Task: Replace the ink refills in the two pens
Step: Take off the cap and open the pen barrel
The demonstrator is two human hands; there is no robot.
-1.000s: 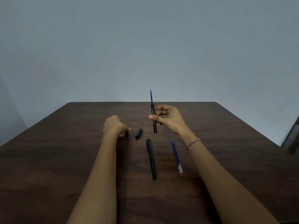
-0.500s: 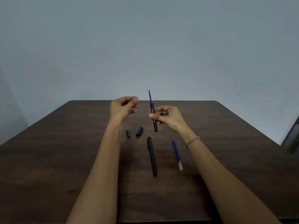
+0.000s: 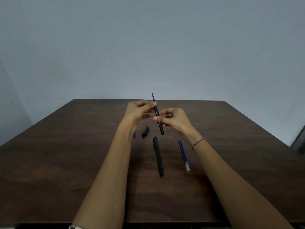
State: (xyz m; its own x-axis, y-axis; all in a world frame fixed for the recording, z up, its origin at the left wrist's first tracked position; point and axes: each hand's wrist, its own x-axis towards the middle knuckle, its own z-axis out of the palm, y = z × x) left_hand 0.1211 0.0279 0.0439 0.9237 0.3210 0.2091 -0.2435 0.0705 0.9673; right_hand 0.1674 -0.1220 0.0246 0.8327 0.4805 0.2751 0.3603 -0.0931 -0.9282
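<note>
My right hand (image 3: pixel 175 119) holds a black pen barrel (image 3: pixel 159 123) almost upright above the table, thumb and fingers pinching its middle. A blue refill (image 3: pixel 153 97) sticks out of the barrel's top. My left hand (image 3: pixel 139 110) has come to the barrel's upper end, its fingertips touching it just below the refill. On the table lie a second black pen (image 3: pixel 158 156) with its cap on, a loose blue refill (image 3: pixel 183 154) to its right, a black cap (image 3: pixel 145 131) and a small blue tip piece (image 3: pixel 134 135).
The dark wooden table (image 3: pixel 66 162) reaches to a plain grey wall. A dark object (image 3: pixel 299 142) shows at the right edge of the view. A bracelet sits on my right wrist.
My left hand rose from the table beside the small blue piece and moved right to the top of the barrel. The right hand kept the barrel nearly still.
</note>
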